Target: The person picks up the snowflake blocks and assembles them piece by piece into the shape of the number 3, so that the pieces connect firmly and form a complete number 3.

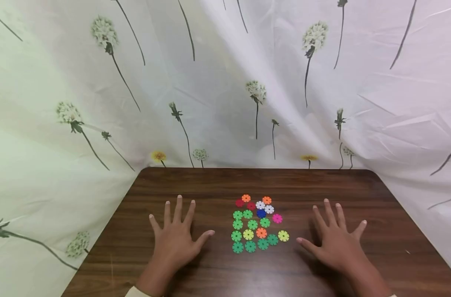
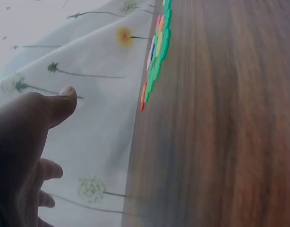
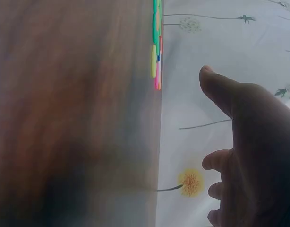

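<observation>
Several flat, notched plastic discs lie spread in loose rows at the middle of the table. Among them are a dark green disc (image 1: 238, 247), an orange disc (image 1: 261, 233), a blue disc (image 1: 261, 213), a pink disc (image 1: 277, 218) and a white disc (image 1: 269, 209). My left hand (image 1: 177, 243) is to the left of the discs, palm down with fingers spread, holding nothing. On the other side my right hand (image 1: 338, 247) is spread the same way, its thumb nearest a yellow-green disc (image 1: 283, 236). Both wrist views show the discs edge-on beyond the thumbs.
The dark wooden table (image 1: 196, 181) has rounded far corners. Behind it and along both sides hangs a white cloth (image 1: 218, 111) printed with dandelions, meeting the table's far edge. A light sleeve cuff (image 1: 136, 292) shows at the left wrist.
</observation>
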Tool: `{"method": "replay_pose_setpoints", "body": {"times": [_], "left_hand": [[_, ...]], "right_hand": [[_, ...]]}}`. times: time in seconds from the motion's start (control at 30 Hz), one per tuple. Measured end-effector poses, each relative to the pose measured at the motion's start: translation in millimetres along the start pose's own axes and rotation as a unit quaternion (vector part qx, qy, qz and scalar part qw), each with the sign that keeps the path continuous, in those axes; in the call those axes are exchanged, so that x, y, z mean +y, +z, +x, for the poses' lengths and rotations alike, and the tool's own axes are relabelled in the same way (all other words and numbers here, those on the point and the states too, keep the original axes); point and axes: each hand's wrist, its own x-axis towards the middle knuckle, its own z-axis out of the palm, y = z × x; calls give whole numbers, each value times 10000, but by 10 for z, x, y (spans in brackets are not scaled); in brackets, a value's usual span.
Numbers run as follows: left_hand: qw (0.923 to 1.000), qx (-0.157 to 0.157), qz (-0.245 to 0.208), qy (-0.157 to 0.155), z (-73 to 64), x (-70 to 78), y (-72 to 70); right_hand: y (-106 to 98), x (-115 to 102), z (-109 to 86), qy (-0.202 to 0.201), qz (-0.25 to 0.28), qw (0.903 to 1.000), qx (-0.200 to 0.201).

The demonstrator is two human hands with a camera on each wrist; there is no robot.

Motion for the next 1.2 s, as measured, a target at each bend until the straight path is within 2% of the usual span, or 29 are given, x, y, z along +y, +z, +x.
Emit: {"method": "replay_pose_setpoints", "body": {"times": [0.23,0.4,0.53,0.7,0.77,0.9,1.03,1.2], "left_hand": [[9998,-43,-133,125,93,109,77],[9949,457,-724,535,141,179,215],[9803,864,-1487,975,142,219,394],[9532,997,-2537,1306,129,286,609],[9461,924,-2811,1315,113,330,666],[9382,737,-3114,1320,81,403,735],[9250,508,-3496,1403,81,416,771],[9167,144,-3764,1337,81,405,786]], "right_hand": [[17,-120,132,-274,97,9995,111],[111,-207,207,-485,247,9984,170],[182,-291,252,-657,535,9961,248],[285,-388,271,-961,925,9903,375],[329,-416,264,-1140,1058,9869,435],[415,-437,246,-1517,1400,9769,557],[495,-416,248,-1762,1803,9655,649],[559,-390,253,-2070,2257,9493,716]]}}
